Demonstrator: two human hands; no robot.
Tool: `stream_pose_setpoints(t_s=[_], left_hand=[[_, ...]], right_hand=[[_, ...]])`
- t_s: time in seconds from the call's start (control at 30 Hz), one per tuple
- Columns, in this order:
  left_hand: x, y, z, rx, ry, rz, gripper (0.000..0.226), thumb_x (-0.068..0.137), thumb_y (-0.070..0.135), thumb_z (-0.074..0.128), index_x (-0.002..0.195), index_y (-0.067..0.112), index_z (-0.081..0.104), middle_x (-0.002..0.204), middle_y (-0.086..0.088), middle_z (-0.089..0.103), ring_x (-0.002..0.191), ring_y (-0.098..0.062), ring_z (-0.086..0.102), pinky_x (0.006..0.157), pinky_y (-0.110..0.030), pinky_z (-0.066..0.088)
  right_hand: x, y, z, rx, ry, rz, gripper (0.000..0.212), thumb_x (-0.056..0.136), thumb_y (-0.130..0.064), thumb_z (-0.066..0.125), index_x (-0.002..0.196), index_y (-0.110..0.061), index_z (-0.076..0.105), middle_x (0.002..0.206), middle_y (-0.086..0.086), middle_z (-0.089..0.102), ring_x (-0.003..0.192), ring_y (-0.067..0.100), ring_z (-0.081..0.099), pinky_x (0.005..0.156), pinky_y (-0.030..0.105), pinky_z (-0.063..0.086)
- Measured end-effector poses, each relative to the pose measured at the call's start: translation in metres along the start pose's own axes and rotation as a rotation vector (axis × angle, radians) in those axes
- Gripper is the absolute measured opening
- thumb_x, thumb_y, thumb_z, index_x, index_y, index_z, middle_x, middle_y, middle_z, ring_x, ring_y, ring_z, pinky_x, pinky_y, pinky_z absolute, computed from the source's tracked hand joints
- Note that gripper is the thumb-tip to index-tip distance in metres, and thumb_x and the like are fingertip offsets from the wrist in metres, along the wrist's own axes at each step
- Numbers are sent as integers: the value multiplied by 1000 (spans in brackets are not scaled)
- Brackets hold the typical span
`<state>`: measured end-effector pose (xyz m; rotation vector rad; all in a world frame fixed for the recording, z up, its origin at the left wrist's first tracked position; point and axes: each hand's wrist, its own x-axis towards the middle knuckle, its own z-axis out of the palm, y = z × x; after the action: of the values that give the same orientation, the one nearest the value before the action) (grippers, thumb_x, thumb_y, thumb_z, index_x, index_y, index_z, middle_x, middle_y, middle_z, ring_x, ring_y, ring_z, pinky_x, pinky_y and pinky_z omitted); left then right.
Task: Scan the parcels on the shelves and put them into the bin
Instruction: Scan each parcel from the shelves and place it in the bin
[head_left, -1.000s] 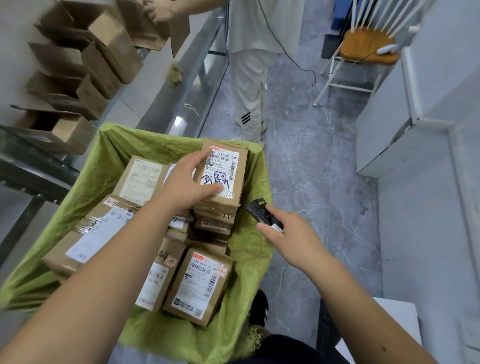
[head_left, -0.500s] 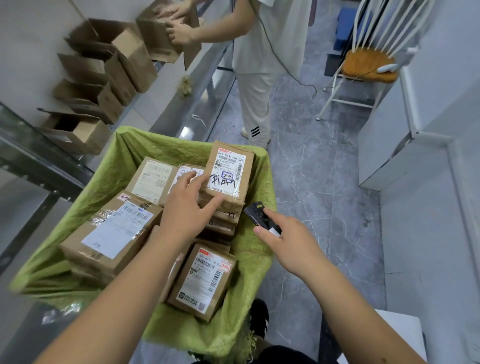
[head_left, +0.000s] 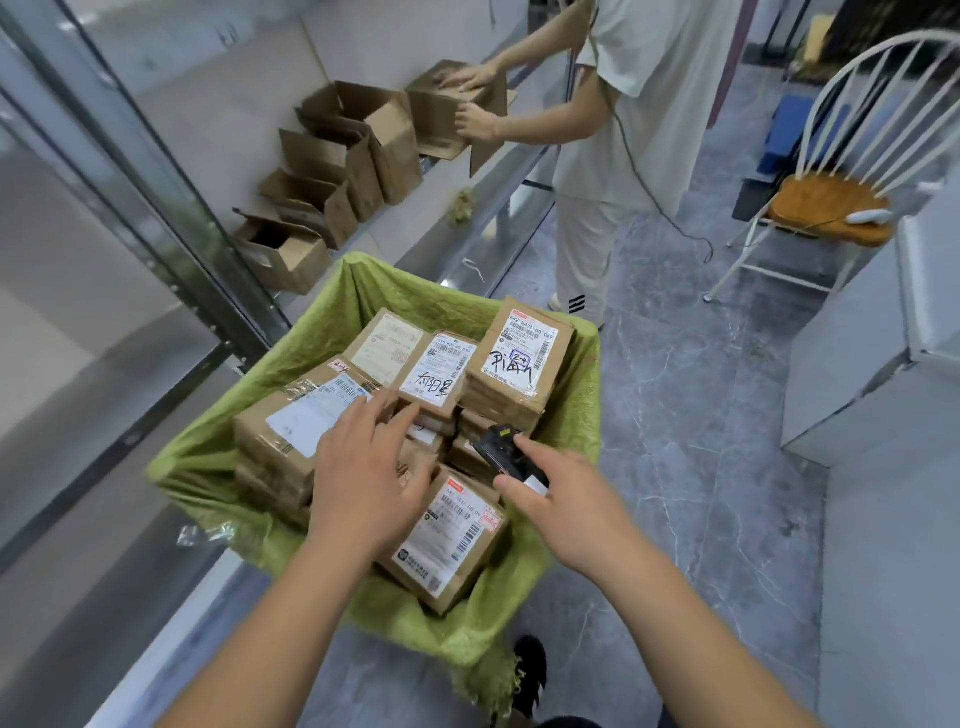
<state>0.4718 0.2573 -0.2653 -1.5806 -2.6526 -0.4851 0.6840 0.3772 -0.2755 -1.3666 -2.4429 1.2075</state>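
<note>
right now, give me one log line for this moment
left hand: open, over parcels | right hand: holds scanner | bin: green-lined, stacked with parcels | top parcel: released, on stack

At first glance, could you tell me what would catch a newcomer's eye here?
The green-lined bin in the centre, crammed with labelled brown parcels. Above it, the left hand spreads open while the right hand holds a black scanner. Beyond, another person handles open cartons on the shelf.
</note>
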Motion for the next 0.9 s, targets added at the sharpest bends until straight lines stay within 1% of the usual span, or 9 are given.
stream_pose_setpoints(t_s=[0.07,0.23,0.33,0.43,0.57,0.63,0.73,0.8,0.9], left_hand=[[-19,-11,-15,1,38,-40,67,84,56,57,141,21,65,151,-11,53,140,-38,47,110,-56,40],[-80,-51,-50,39,58,-211,65,85,52,69,144,26,61,154,-12,49,145,-36,42,114,-59,39],[-132,-81,-71,45,115,-306,66,85,49,76,145,26,61,155,-13,49,145,-37,42,112,-61,42],[-196,-112,-94,43,165,-411,67,85,54,64,147,27,60,155,-14,50,145,-37,41,113,-58,40],[-293,-148,-121,46,210,-577,71,87,60,56,151,31,55,160,-10,46,150,-35,36,117,-55,36],[-344,-168,-131,71,212,-665,72,89,61,59,155,35,49,166,-9,38,154,-33,29,120,-54,32],[-421,-195,-146,111,177,-811,79,92,66,59,162,42,32,174,-5,20,161,-27,10,127,-48,21],[-471,-207,-159,141,204,-912,83,92,70,56,164,42,27,175,-5,16,162,-25,5,128,-46,18],[-542,-217,-180,177,242,-1087,87,90,75,52,165,45,19,176,-4,12,162,-25,1,128,-45,16]], right_hand=[[-4,-17,8,-34,-18,-53,72,92,-71,55,156,-43,38,138,2,55,128,22,52,103,35,45],[-19,-67,40,-162,-99,-208,71,93,-71,52,156,-43,36,134,0,56,124,21,55,90,32,44],[-41,-105,70,-208,-142,-310,70,94,-69,52,157,-41,37,132,2,57,125,24,55,92,35,46],[-74,-143,107,-220,-205,-409,69,95,-68,52,157,-42,36,124,-1,55,119,25,57,90,36,47],[-134,-191,166,-230,-273,-546,69,94,-68,55,156,-42,38,129,0,57,116,22,59,88,33,47],[-165,-215,198,-218,-309,-623,68,94,-63,59,156,-40,40,131,1,57,119,22,58,94,33,47],[-211,-248,247,-210,-396,-718,68,95,-61,59,156,-41,38,130,3,57,117,22,57,99,37,48],[-242,-268,279,-225,-462,-790,68,95,-62,58,156,-41,37,129,2,57,115,21,56,96,36,49],[-286,-302,324,-254,-554,-917,67,95,-63,58,156,-42,39,121,-2,56,107,17,56,83,30,44]])
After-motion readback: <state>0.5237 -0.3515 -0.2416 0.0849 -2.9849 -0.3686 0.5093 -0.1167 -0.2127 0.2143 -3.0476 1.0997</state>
